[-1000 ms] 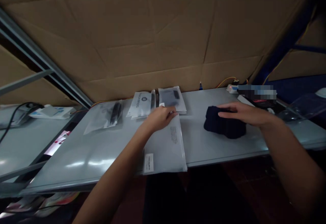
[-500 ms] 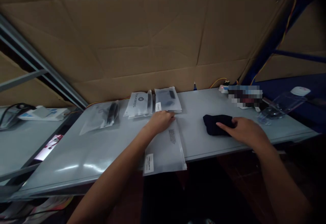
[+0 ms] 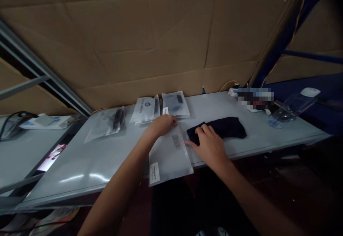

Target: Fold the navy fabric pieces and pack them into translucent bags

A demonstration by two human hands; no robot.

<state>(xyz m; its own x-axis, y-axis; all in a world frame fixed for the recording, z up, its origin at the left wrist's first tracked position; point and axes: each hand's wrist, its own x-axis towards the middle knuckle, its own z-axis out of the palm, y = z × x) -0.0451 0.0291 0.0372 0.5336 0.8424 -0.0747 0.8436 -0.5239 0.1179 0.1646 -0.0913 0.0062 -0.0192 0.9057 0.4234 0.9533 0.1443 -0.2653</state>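
Observation:
My left hand point(image 3: 162, 125) grips the top edge of a frosted plastic zip bag point(image 3: 169, 156), which has a white label and lies over the front edge of the grey shelf point(image 3: 72, 161). My right hand point(image 3: 208, 146) has its fingers curled over the left end of a flattened navy cloth point(image 3: 223, 127), with the thumb side next to the bag's right edge. Behind my left hand lie a sealed ROCKBROS packet point(image 3: 145, 109) and a packet holding a dark item point(image 3: 175, 104). A clear bag with a black item point(image 3: 105, 124) lies to their left.
Cardboard sheets point(image 3: 144, 43) line the wall behind the shelf. At the back right are a power strip point(image 3: 233, 92), a pixelated object point(image 3: 255, 98) and a clear plastic tray point(image 3: 291, 109). A blue rack post point(image 3: 284, 32) rises at right, and a lower shelf point(image 3: 24, 150) lies at left.
My right hand has moved left and closer, and the navy cloth now lies flatter and longer, reaching the bag. My left hand has stayed near the bag's top edge.

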